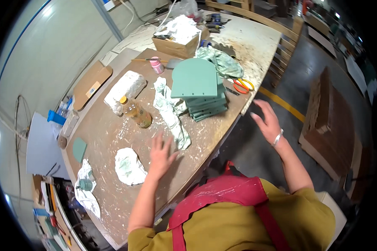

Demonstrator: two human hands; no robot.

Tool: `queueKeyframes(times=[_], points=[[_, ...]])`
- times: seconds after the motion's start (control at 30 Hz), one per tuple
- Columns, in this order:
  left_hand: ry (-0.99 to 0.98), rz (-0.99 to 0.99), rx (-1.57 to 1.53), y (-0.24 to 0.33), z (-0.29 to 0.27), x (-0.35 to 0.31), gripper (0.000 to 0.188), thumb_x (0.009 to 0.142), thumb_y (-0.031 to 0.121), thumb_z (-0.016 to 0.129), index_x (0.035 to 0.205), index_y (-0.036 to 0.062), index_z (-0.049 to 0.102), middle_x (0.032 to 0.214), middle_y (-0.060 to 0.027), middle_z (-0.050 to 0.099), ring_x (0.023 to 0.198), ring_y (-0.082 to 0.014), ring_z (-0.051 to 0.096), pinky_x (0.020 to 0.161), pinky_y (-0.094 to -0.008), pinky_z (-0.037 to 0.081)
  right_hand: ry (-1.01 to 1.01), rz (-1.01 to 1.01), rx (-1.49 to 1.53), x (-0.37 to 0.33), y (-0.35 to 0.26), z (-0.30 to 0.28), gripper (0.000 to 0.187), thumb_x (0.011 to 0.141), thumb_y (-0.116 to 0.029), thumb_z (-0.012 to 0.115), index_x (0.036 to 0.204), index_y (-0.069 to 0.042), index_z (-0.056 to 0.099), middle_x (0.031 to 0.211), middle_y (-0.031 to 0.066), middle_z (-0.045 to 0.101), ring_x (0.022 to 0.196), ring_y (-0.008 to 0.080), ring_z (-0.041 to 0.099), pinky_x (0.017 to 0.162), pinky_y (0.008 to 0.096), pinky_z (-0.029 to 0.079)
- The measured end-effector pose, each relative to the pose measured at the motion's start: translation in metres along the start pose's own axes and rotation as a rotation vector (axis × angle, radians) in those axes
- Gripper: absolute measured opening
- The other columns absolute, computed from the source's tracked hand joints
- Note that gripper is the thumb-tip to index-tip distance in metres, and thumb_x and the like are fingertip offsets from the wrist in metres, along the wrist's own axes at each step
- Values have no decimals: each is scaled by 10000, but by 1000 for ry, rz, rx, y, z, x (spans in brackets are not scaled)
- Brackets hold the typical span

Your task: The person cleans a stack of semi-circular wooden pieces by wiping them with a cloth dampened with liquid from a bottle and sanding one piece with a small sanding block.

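My left hand point(160, 157) is over the worktable point(102, 134) with its fingers spread and nothing in it. It is nearest to a crumpled white cloth point(130, 166) and a long, pale green-stained rag point(170, 112). Off the table's right edge, my right hand point(267, 120) hangs in the air, thumb and fingers apart, holding nothing. A stack of green painted boards point(194, 79) with rounded tops stands ahead, between the two hands. Left of the long rag is a bottle point(137, 113) with a yellow cap and amber contents.
Orange-handled scissors point(243, 86) lie by the table's right edge, near a green-stained cloth point(220, 61). A cardboard box point(180, 45) holds white rags at the back. A pink bottle point(156, 65) and a white wrapped bundle point(125, 92) stand farther left. Brown boards point(329, 121) are stacked on the floor at right.
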State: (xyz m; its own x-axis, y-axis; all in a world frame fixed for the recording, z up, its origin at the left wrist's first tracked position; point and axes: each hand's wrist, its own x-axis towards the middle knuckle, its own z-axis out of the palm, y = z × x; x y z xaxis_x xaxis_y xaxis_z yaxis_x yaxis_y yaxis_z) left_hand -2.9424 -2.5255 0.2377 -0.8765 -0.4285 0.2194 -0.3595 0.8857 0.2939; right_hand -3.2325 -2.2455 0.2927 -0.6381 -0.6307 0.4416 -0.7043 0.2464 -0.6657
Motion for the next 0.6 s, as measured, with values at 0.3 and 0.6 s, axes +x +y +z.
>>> queueKeyframes(times=[0.3, 0.6], points=[[-1, -127, -30, -47, 82, 163, 448, 817, 5, 546, 1258, 86, 531, 1399, -224, 395, 1233, -405, 438, 1034, -430, 382, -556, -681, -327, 141, -33, 48, 567, 794, -208, 684, 1308, -145, 453, 1358, 95, 430, 1273, 284, 393, 1029, 518, 316], [205, -128, -77, -55, 43, 229, 359, 887, 224, 568, 1233, 133, 573, 1416, -205, 380, 1290, -398, 367, 1048, -448, 345, -508, -640, -288, 154, -20, 42, 472, 761, 26, 574, 1212, -105, 527, 1327, 56, 500, 1212, 274, 456, 979, 441, 376]])
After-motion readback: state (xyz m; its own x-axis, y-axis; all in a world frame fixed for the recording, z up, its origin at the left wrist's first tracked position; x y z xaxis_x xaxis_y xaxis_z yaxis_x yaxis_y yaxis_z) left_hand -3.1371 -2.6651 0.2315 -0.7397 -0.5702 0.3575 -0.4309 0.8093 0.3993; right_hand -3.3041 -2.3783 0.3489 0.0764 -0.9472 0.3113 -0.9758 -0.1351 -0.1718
